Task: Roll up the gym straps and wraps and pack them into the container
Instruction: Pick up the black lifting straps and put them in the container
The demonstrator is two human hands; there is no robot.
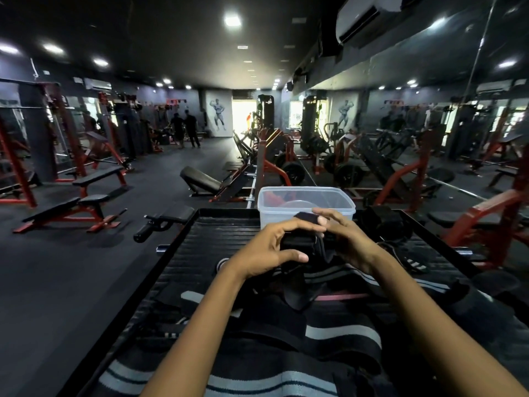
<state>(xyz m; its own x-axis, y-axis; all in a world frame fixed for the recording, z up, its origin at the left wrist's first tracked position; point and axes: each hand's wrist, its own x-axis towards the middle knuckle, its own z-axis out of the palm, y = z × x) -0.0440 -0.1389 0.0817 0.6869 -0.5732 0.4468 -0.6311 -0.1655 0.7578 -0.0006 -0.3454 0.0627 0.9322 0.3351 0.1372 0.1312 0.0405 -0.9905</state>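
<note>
Hands – left & right – 2 gripping 1 black strap; 1 clear container just beyond.

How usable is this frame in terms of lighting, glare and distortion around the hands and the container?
Head view: dim gym, so the black strap gripped by the left hand and right hand blends into the dark tray; the clear container reads well; the far doorway is blown out; ceiling lights flare; wide-angle bending curves the edges, which are soft.

Gym: weight benches, machines.
</note>
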